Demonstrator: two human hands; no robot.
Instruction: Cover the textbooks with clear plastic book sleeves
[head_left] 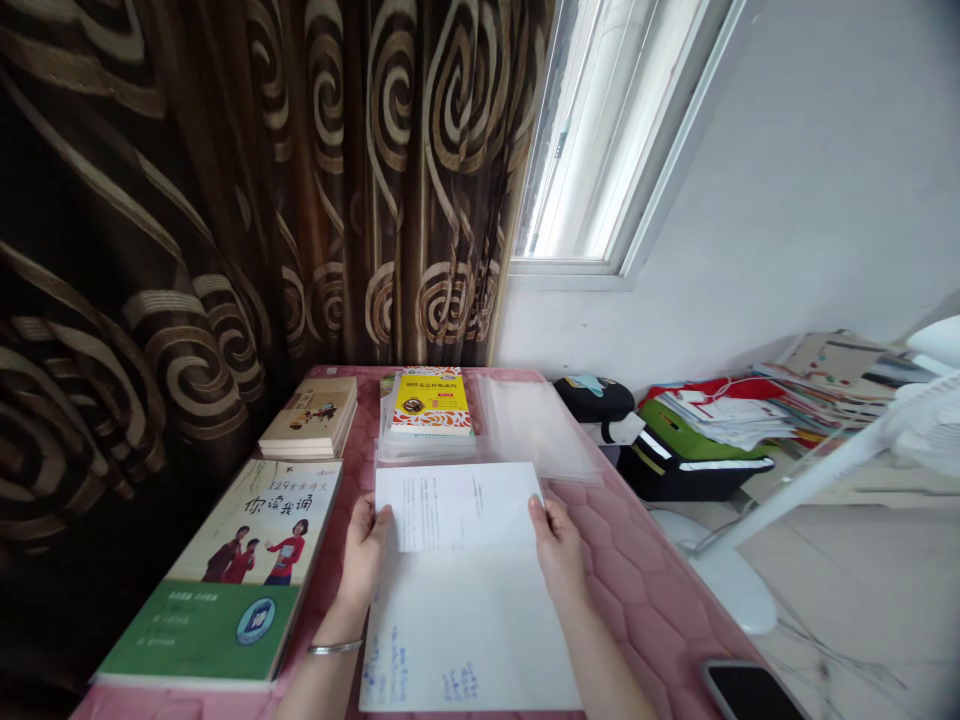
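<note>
A white sheet of paper (465, 600) with printed text on its upper part and blue handwriting near the bottom lies between my hands above the pink table. My left hand (365, 545) grips its left edge, thumb on top and fingers underneath. On the opposite edge my right hand (557, 545) holds it the same way. Whether there is one sheet or several cannot be made out. Left of my left hand rests a large green and white book (225, 570). Beyond the paper's top edge is a yellow book (429, 400) on a small stack.
A stack of tan books (311, 412) stands at the back left, and clear plastic sleeves (529, 430) lie at the back right. A phone (750, 690) is at the near right corner. Right of the pink table (630, 560) stand a white fan (795, 500) and piled papers (720, 415).
</note>
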